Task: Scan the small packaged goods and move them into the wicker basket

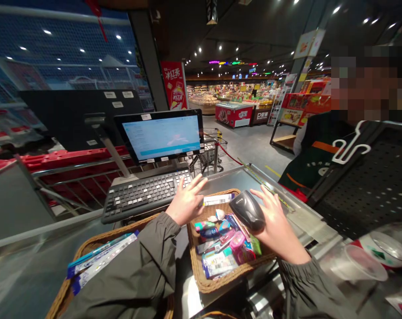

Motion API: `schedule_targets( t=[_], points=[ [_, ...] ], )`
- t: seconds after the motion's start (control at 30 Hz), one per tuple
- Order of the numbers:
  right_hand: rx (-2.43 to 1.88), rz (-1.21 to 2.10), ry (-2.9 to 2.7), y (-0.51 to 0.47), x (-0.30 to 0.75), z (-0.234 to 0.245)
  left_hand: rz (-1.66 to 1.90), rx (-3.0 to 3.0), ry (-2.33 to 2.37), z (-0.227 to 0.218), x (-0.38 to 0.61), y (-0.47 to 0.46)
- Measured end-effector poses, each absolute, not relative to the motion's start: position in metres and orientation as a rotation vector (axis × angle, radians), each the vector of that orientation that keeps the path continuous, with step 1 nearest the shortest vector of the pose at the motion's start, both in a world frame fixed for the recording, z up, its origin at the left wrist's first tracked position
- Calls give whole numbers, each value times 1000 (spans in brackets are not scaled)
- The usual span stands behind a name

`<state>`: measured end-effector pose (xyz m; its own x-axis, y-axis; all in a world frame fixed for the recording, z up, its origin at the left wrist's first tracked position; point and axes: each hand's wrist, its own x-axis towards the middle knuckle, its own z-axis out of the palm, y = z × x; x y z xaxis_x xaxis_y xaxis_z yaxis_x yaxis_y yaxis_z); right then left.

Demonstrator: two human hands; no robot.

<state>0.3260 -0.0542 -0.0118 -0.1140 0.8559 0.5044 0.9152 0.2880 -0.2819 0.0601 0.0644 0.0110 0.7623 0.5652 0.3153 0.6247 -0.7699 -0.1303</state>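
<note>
My left hand (187,201) is over the right end of a black keyboard (144,192), fingers spread. I cannot tell whether the fingertips touch the keys. Beside its thumb, a white-and-blue packet (218,199) lies at the far end of a wicker basket (209,285). Above the basket's right side, my right hand (275,221) holds a black handheld barcode scanner (247,210), some fingers stretched out past it. Small colourful packets (220,261) and a pink round container (238,241) fill the basket. Part of the scanner's grip is hidden by the hand.
A lit monitor (162,135) stands behind the keyboard. Another wicker basket (87,243) with long blue-and-white packets (104,261) sits at left under my sleeve. Plastic cups (357,263) stand at right. A person in a dark apron (315,155) is beyond the counter, near a black perforated panel (370,177).
</note>
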Motion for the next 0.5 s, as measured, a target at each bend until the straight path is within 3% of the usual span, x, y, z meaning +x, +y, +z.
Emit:
schedule_targets(
  t=[0.5],
  points=[
    [-1553,-83,-2087,-63,290,1,-531,-2524,-1022,34,12,53]
  ],
)
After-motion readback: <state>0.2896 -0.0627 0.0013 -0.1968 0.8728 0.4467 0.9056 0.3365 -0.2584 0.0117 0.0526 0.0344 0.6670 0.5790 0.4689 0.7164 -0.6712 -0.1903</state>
